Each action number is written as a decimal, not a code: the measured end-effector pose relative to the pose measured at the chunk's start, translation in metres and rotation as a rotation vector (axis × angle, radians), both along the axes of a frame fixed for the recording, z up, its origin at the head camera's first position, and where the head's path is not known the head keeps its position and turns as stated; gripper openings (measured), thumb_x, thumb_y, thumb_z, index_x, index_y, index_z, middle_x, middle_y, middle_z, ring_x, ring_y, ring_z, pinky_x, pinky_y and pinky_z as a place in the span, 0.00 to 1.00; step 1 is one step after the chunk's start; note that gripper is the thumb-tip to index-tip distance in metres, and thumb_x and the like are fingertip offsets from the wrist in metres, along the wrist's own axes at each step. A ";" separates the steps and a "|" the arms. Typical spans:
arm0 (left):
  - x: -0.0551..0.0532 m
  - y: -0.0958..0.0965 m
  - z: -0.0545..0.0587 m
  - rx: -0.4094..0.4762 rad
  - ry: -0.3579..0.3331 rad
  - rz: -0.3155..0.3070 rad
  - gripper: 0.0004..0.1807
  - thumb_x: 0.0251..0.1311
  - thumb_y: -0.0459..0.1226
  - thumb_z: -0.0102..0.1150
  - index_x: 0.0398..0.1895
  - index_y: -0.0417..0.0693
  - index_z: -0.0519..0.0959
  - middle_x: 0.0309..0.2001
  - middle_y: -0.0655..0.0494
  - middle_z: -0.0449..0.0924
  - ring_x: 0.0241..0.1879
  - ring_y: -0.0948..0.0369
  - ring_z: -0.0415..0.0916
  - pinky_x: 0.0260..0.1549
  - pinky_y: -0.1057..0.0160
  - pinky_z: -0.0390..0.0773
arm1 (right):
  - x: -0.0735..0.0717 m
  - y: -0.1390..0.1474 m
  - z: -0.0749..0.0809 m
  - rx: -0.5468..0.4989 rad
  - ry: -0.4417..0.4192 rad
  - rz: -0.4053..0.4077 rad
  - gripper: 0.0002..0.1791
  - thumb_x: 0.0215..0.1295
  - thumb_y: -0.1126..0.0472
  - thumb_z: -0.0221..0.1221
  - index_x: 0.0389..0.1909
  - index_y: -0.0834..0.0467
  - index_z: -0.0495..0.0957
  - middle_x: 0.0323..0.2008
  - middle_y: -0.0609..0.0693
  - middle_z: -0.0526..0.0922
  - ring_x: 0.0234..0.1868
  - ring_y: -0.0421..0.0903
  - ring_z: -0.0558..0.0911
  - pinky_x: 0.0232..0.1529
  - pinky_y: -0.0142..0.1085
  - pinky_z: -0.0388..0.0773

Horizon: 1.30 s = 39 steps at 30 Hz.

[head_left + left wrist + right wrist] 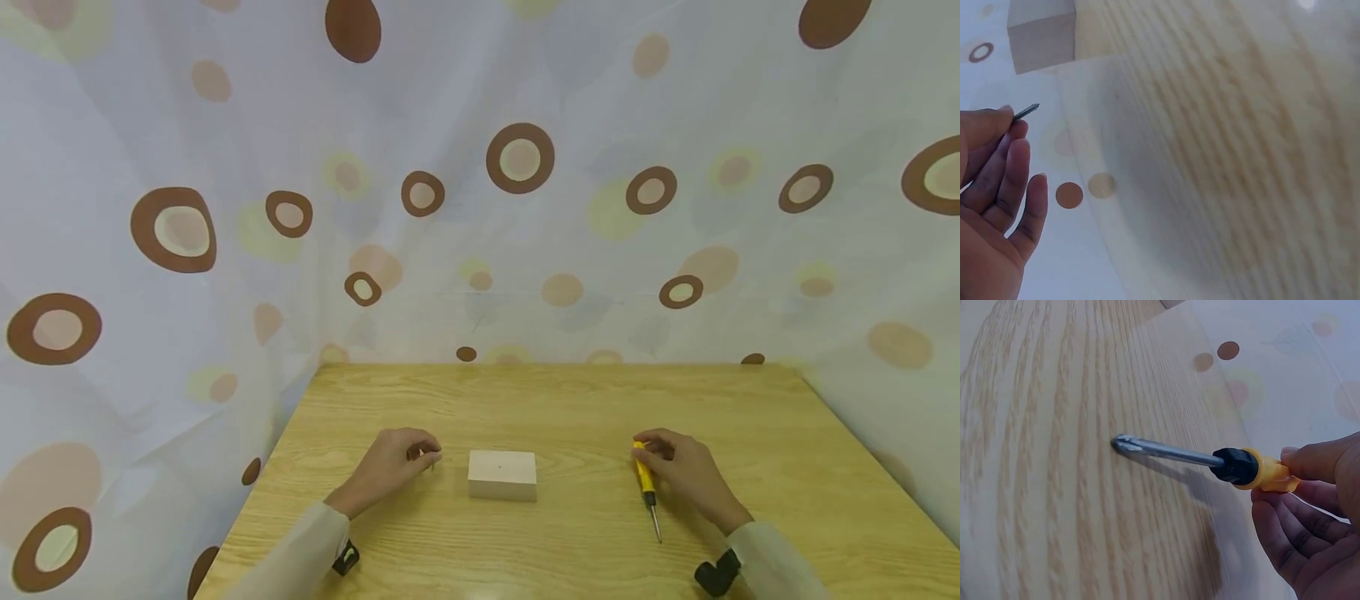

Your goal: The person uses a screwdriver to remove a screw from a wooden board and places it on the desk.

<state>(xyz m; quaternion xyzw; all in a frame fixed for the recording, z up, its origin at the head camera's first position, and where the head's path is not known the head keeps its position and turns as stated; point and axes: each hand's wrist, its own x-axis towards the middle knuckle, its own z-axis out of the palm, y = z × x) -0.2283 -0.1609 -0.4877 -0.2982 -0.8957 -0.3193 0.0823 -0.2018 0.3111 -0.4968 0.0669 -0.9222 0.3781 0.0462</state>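
Observation:
Between thumb and forefinger, my left hand (393, 458) pinches a small metal screw (1026, 112), its threaded tip sticking out past the fingertips. To the right of that hand lies a pale wooden block (502, 476) with a small dark hole in its top. My right hand (686, 471) grips a yellow screwdriver (643, 472) by its handle, thumb on one side and fingers on the other. Its steel shaft (1169, 452) comes out of a black collar, and in the head view the tip points toward the near side of the table.
The wooden table (570, 408) has a light grain and reaches back to a white curtain (585, 242) with brown and beige circles, which also hangs along the left and right sides. Black wrist cameras (717, 572) sit at both sleeves.

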 end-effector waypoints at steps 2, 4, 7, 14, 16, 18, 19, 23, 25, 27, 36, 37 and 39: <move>0.000 -0.005 -0.001 -0.014 -0.024 0.010 0.05 0.68 0.36 0.67 0.42 0.48 0.89 0.39 0.63 0.87 0.31 0.71 0.76 0.31 0.67 0.79 | 0.000 0.000 0.002 0.003 0.006 -0.002 0.19 0.73 0.53 0.64 0.56 0.62 0.83 0.41 0.48 0.86 0.41 0.45 0.84 0.38 0.35 0.80; -0.001 -0.009 -0.002 -0.025 -0.048 0.023 0.05 0.68 0.37 0.67 0.42 0.48 0.89 0.39 0.64 0.87 0.31 0.71 0.76 0.31 0.67 0.79 | 0.000 0.000 0.004 0.005 0.013 -0.002 0.19 0.73 0.54 0.64 0.56 0.62 0.83 0.40 0.48 0.86 0.40 0.45 0.83 0.37 0.35 0.79; -0.002 -0.016 -0.004 -0.031 -0.079 0.039 0.04 0.68 0.37 0.67 0.42 0.49 0.89 0.38 0.65 0.86 0.30 0.71 0.75 0.30 0.67 0.79 | -0.001 0.000 0.005 0.009 0.017 0.000 0.19 0.74 0.54 0.64 0.56 0.63 0.83 0.40 0.49 0.85 0.40 0.45 0.83 0.36 0.34 0.79; -0.005 -0.024 -0.001 -0.046 -0.110 0.081 0.03 0.67 0.35 0.67 0.40 0.48 0.89 0.36 0.64 0.86 0.31 0.70 0.76 0.30 0.66 0.78 | -0.003 0.001 0.005 0.008 -0.006 -0.006 0.20 0.73 0.53 0.64 0.56 0.63 0.82 0.42 0.50 0.85 0.40 0.46 0.83 0.33 0.34 0.79; -0.005 -0.025 0.000 -0.056 -0.122 0.084 0.03 0.68 0.35 0.67 0.40 0.49 0.89 0.35 0.64 0.86 0.31 0.69 0.77 0.31 0.66 0.79 | -0.003 0.001 0.005 0.007 -0.016 -0.005 0.19 0.73 0.54 0.63 0.56 0.64 0.82 0.42 0.51 0.85 0.40 0.46 0.83 0.32 0.34 0.79; -0.005 -0.026 0.000 -0.062 -0.140 0.087 0.03 0.68 0.34 0.66 0.39 0.49 0.89 0.35 0.64 0.86 0.32 0.69 0.78 0.31 0.65 0.79 | -0.003 0.001 0.005 0.012 -0.025 -0.006 0.19 0.73 0.54 0.64 0.55 0.63 0.83 0.43 0.52 0.85 0.40 0.46 0.83 0.32 0.34 0.80; -0.005 -0.026 0.000 -0.063 -0.151 0.090 0.03 0.68 0.34 0.66 0.39 0.49 0.88 0.34 0.64 0.85 0.32 0.68 0.78 0.31 0.65 0.79 | -0.003 0.001 0.005 0.016 -0.027 -0.002 0.19 0.73 0.54 0.64 0.55 0.64 0.83 0.43 0.52 0.85 0.40 0.47 0.83 0.32 0.34 0.80; -0.004 -0.029 -0.002 -0.063 -0.190 0.113 0.03 0.68 0.35 0.67 0.36 0.51 0.88 0.31 0.66 0.84 0.30 0.69 0.77 0.31 0.65 0.79 | -0.004 0.000 0.005 0.032 -0.029 0.005 0.18 0.73 0.54 0.64 0.54 0.64 0.83 0.42 0.51 0.85 0.39 0.47 0.83 0.30 0.34 0.79; -0.004 -0.029 -0.004 -0.066 -0.192 0.121 0.03 0.67 0.35 0.67 0.35 0.51 0.88 0.30 0.67 0.83 0.29 0.69 0.77 0.30 0.65 0.79 | -0.004 0.000 0.005 0.042 -0.026 0.013 0.18 0.73 0.54 0.64 0.53 0.65 0.83 0.41 0.51 0.85 0.39 0.47 0.83 0.29 0.34 0.78; -0.004 -0.030 -0.005 -0.071 -0.190 0.122 0.03 0.66 0.34 0.68 0.33 0.51 0.87 0.28 0.67 0.82 0.28 0.70 0.77 0.29 0.66 0.79 | -0.004 0.000 0.004 0.047 -0.024 0.011 0.18 0.73 0.55 0.64 0.52 0.65 0.83 0.39 0.50 0.84 0.37 0.46 0.81 0.29 0.34 0.77; -0.001 -0.031 -0.012 -0.083 -0.205 0.116 0.04 0.64 0.32 0.69 0.30 0.49 0.86 0.27 0.65 0.83 0.26 0.69 0.77 0.28 0.67 0.79 | -0.004 -0.002 -0.004 0.074 -0.044 -0.004 0.16 0.71 0.56 0.66 0.50 0.64 0.84 0.33 0.46 0.81 0.34 0.44 0.76 0.31 0.33 0.73; -0.001 -0.031 -0.013 -0.085 -0.207 0.118 0.04 0.64 0.32 0.69 0.30 0.49 0.86 0.27 0.65 0.82 0.26 0.69 0.77 0.28 0.67 0.79 | -0.003 -0.002 -0.005 0.077 -0.044 -0.001 0.16 0.71 0.56 0.66 0.50 0.64 0.84 0.34 0.46 0.81 0.34 0.44 0.76 0.32 0.33 0.74; -0.001 -0.030 -0.015 -0.083 -0.206 0.115 0.05 0.63 0.32 0.70 0.30 0.48 0.86 0.27 0.64 0.82 0.26 0.69 0.77 0.27 0.67 0.79 | -0.002 -0.003 -0.005 0.080 -0.047 0.005 0.16 0.70 0.57 0.66 0.50 0.64 0.84 0.34 0.47 0.81 0.35 0.44 0.77 0.34 0.34 0.75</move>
